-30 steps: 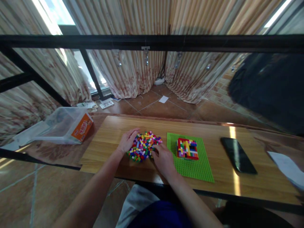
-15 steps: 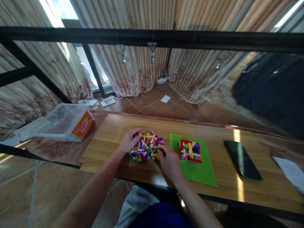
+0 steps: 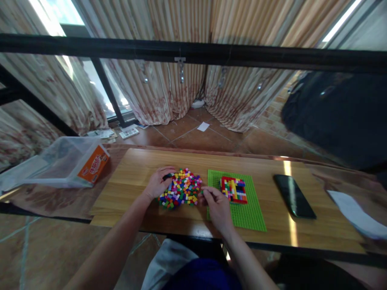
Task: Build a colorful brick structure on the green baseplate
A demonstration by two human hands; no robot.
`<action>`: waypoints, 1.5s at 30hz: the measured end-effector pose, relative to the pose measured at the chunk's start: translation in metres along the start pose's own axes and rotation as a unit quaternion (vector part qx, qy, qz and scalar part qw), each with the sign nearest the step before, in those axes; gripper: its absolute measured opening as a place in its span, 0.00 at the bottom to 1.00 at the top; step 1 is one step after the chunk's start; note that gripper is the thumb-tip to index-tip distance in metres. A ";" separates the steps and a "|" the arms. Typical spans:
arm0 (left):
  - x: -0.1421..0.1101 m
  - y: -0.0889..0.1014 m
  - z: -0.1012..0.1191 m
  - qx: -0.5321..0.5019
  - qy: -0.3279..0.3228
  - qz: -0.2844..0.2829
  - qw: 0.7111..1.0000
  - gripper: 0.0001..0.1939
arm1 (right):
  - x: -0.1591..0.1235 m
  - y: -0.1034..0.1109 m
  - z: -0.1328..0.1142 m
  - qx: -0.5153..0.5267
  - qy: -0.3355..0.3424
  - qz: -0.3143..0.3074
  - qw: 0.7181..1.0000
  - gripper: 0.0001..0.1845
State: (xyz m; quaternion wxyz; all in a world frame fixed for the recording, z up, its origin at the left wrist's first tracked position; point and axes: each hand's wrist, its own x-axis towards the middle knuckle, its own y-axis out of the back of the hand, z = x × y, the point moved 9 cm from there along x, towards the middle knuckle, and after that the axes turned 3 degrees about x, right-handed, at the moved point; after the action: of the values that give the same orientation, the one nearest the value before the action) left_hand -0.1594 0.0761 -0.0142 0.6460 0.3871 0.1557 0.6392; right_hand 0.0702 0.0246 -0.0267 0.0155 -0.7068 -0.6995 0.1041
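Observation:
A heap of small multicoloured building bricks (image 3: 183,189) lies on the wooden table. My left hand (image 3: 159,183) rests at the heap's left edge, thumb and fingers apart, with nothing visible in its grasp. Just right of the heap, my right hand (image 3: 218,204) has thumb and forefinger pinched on a tiny building brick, mostly hidden by the fingertips and seemingly green. Beyond that hand is a green baseplate (image 3: 254,215). On it sits a low square brick build (image 3: 234,190) with a red border, a multicoloured inside and a dark gap toward its right.
A black phone (image 3: 294,196) lies on the table (image 3: 130,173) right of the baseplate, with white paper (image 3: 358,213) farther right. At the left stands a clear plastic box (image 3: 69,161) with an orange label. A black metal bar (image 3: 193,52) crosses above the table's far side.
My right hand has drawn back from the heap's right edge toward the baseplate, fingers pinched. My left hand stays by the heap, its thumb and fingers farther apart. The whole view has shifted slightly.

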 end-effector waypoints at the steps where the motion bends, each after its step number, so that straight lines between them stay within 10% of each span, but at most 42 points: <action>1: 0.000 0.000 -0.001 -0.001 0.000 0.001 1.000 0.16 | -0.002 0.005 0.001 0.032 -0.015 0.006 0.999 0.19; 11: 0.003 0.000 -0.004 0.004 0.002 -0.003 1.000 0.16 | -0.024 0.071 -0.008 0.224 -0.110 0.066 0.966 0.18; 21: 0.005 0.003 -0.003 0.008 0.003 -0.002 1.000 0.16 | 0.008 0.128 -0.037 -0.012 0.041 0.163 0.986 0.20; 33: 0.005 0.002 -0.005 0.010 0.010 -0.003 1.000 0.16 | 0.030 0.093 -0.076 -0.500 0.219 0.076 0.834 0.14; 45: 0.003 0.001 -0.007 0.009 0.013 0.013 1.000 0.15 | 0.042 0.111 -0.073 -0.422 0.203 0.112 0.877 0.11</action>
State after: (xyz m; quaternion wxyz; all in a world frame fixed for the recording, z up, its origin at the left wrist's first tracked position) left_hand -0.1644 0.0815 -0.0175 0.6319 0.3868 0.1651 0.6510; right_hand 0.1920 0.0727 0.0205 -0.1539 -0.7254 -0.5752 -0.3454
